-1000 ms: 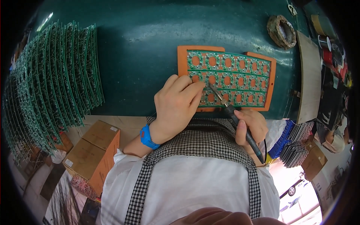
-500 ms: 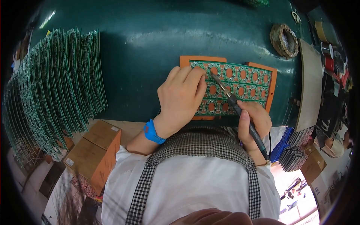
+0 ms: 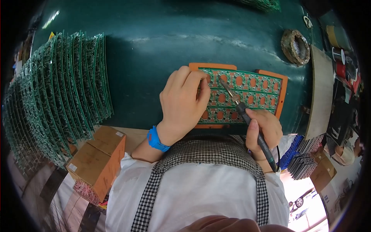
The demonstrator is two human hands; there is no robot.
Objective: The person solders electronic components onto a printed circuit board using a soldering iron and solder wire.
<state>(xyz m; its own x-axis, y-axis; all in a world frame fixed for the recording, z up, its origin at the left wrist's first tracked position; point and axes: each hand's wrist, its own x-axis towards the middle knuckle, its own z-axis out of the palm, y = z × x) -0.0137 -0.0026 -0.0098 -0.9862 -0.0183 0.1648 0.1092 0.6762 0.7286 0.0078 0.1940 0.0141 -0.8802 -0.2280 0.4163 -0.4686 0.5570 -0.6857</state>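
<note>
A panel of green circuit boards (image 3: 243,89) with rows of oval openings lies in an orange holding tray (image 3: 283,96) on the dark green table. My right hand (image 3: 268,129) grips a soldering iron (image 3: 244,112) by its dark handle. The iron slants up and left, its tip over the top row near the panel's left end. Over that same end rests my left hand (image 3: 183,100), thumb and index finger pinched close to the tip. Whatever sits between those fingers is too small or hidden to make out.
Tall rows of upright green circuit panels (image 3: 73,81) line the table's left side. A round, crusted brown pot (image 3: 295,47) stands at the far right, beside a grey board (image 3: 320,92). Cardboard boxes (image 3: 96,152) sit below on the left. More panels (image 3: 264,4) show at the far edge.
The view has shifted slightly, so the table and tray appear a little lower. My left hand has drawn back slightly to the left of the iron's tip. The right hand keeps its grip.
</note>
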